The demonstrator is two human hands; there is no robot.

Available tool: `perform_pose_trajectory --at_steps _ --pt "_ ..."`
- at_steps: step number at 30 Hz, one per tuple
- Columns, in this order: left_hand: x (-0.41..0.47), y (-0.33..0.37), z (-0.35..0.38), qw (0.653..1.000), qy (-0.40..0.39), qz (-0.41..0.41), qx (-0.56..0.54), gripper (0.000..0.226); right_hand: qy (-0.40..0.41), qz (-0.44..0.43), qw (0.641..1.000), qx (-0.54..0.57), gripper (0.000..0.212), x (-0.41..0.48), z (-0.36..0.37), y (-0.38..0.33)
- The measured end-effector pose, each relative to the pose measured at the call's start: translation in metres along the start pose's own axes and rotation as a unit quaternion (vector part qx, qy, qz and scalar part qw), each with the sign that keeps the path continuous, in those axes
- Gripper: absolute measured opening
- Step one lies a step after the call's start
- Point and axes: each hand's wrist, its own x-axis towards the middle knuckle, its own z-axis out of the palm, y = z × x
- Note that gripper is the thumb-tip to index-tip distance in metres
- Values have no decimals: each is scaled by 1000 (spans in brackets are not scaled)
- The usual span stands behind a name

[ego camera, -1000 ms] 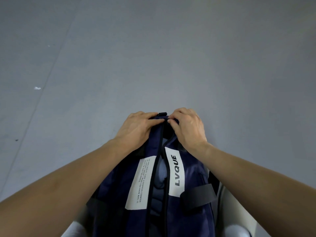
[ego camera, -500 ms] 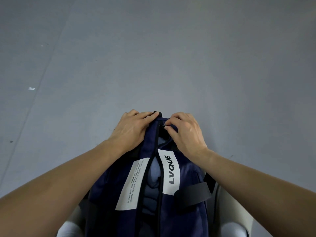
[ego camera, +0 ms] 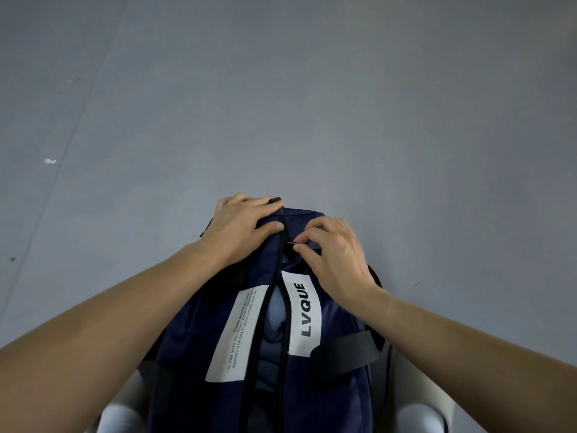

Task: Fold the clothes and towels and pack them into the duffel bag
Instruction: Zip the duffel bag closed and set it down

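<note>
Nearest the wearer, at the bottom edge of the view, two pale rounded shapes (ego camera: 418,417) flank the navy duffel bag (ego camera: 340,401); whether they are knees cannot be told. The bag lies lengthwise away from the person, between the two forearms. Its top zip is open along the near stretch, and pale blue cloth (ego camera: 276,310) shows in the gap, so something is packed inside. A white label with small print (ego camera: 237,332) sits left of the gap and a white label reading LVQUE (ego camera: 304,310) sits right of it. A black strap (ego camera: 343,354) crosses the bag's right side.

Farther along, the right hand (ego camera: 337,254) pinches the black zip pull (ego camera: 293,244) between thumb and forefinger, its other fingers loosely curled. Half a second ago this hand sat at the bag's far end, close beside the left. It has since drawn back toward the person, and the pull appears to have come with it. Beyond the pull the two zip edges look joined, which suggests closing has begun from the far end.

At that far end the left hand (ego camera: 243,226) grips the bag, thumb pressed beside the zip and fingers wrapped over the top by a small black tab (ego camera: 275,200). It braces the bag as before.

Beyond lies the grey floor (ego camera: 281,104), with a white speck (ego camera: 50,161) far left. No loose clothes or towels are in view, so packing seems done and zipping is likely the last step. Most of the zip has yet to close.
</note>
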Motion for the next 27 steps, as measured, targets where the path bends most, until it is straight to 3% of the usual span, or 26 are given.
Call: perform_pose_trajectory --at_steps 5,12,15,18,20,27 --pt "1 -7 0 996 38 21 76 46 -40 -1 999 17 8 -21 -4 -14" --pt "0 -9 -3 992 40 -11 120 42 -86 -100 991 28 9 -44 -9 -31" --pt "-6 -5 -12 991 36 51 119 48 -85 -85 992 22 8 -51 -19 -26" --pt "-33 14 -28 977 17 178 113 73 -70 -80 994 -2 6 -54 -28 -28" --pt "-59 24 -29 961 -1 247 125 70 -71 -50 996 5 5 -55 -28 -35" --pt "-84 34 -36 962 -11 256 92 43 -29 32 999 -21 5 -100 -32 -64"
